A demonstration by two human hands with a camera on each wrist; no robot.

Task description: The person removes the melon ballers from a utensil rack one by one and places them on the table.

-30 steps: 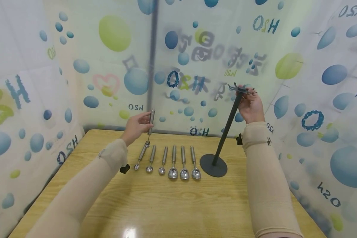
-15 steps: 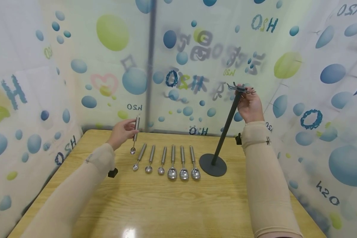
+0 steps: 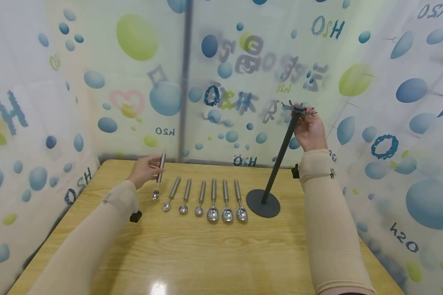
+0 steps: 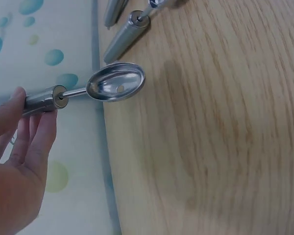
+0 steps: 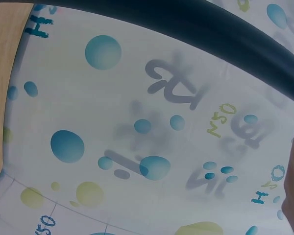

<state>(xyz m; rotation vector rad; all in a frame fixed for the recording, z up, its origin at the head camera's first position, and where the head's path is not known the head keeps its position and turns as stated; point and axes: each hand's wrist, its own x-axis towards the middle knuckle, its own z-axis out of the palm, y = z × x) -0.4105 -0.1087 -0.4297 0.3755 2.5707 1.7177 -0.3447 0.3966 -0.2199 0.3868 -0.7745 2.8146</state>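
Note:
My left hand [image 3: 145, 171] pinches the metal handle of a small melon baller [image 3: 160, 169] at the left end of a row of utensils. In the left wrist view its oval scoop [image 4: 116, 82], pierced by a small hole, points away from the fingers, above the table. My right hand [image 3: 311, 130] grips the top of a black stand [image 3: 282, 157] just under its ring of hooks. The stand's round base [image 3: 263, 203] is on the table, right of the row. In the right wrist view the dark pole [image 5: 186, 29] crosses the top, with only the hand's edge showing.
Several steel scoops lie side by side on the wooden table [image 3: 192, 258], handles away from me: small ballers [image 3: 183, 209] on the left, larger scoops [image 3: 227, 214] on the right. A patterned curtain [image 3: 140, 82] surrounds the table's back and sides.
My left hand has carried the melon baller leftward and down, from over the leftmost lying baller to left of the row. The right hand stays at the stand's top.

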